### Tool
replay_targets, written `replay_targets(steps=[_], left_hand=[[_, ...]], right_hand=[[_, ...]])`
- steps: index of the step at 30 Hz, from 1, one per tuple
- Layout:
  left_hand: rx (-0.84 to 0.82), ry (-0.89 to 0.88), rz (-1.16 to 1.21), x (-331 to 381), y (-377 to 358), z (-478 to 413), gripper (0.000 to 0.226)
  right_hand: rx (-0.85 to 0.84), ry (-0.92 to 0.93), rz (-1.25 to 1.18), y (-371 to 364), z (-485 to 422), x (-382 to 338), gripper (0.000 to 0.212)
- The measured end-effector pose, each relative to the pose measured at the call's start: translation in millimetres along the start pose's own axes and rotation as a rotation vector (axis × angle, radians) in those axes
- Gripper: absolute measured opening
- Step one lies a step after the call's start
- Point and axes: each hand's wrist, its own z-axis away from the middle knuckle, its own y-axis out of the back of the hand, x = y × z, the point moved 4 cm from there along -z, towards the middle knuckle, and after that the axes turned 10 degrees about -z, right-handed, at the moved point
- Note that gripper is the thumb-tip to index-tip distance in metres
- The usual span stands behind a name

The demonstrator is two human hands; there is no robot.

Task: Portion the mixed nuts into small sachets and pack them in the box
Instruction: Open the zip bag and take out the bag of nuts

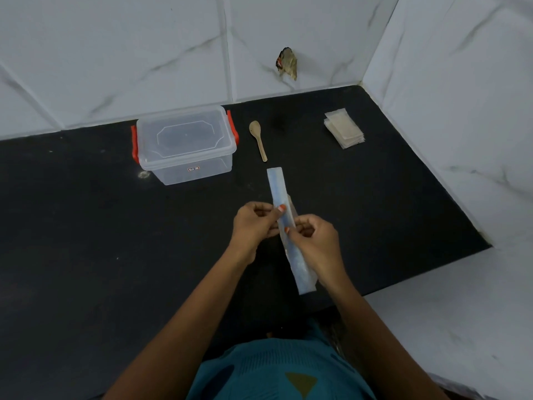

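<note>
Black counter, marble-tiled corner walls; left hand, right hand pinching plastic bag.

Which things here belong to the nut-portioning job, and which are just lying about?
Job: clear plastic pouch, pinched by left hand and right hand; lidded plastic box; wooden spoon; stack of sachets.
Lying about: crumpled scrap on the tiled wall.
</note>
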Motion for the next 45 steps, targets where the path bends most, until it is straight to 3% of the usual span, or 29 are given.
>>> replay_targets(steps=[4,7,12,16,21,26,33,45], left_hand=[[0.058,-0.133,-0.091,12.6,5.0,3.4,0.019],[0.026,-0.163,-0.126,17.5,6.1,5.5,0.008],[-0.092,-0.02,0.144,14.0,6.3,9.9,0.006],[-0.113,0.064,0.178,9.5,5.6,11.7,0.007],[0.035,-0.097,-0.048,17.2,14.4,15.4,0.024],[-0.073,-0.156,-0.021,28.7,12.4,28.0,0.011],[-0.16,-0.065,0.245,24.1,13.2,30.6,0.011],[-0.102,-0.146,0.132,22.9,4.1,33.0,0.005]], right_hand=[[0.027,0.214,0.232,-9.3,8.2,-15.5,0.015],[0.0,0.313,0.329,-16.7,13.2,-22.3,0.003],[0.039,0.159,0.112,-5.3,10.5,-19.1,0.026],[-0.052,-0.059,-0.004,-3.5,7.9,-14.0,0.027],[0.0,0.097,0.048,-4.8,12.8,-29.7,0.017],[0.011,0.318,0.228,-12.8,21.8,-45.4,0.012],[0.024,0.207,0.083,-3.7,16.3,-43.4,0.017],[0.025,0.205,0.133,3.6,9.0,-43.1,0.012]])
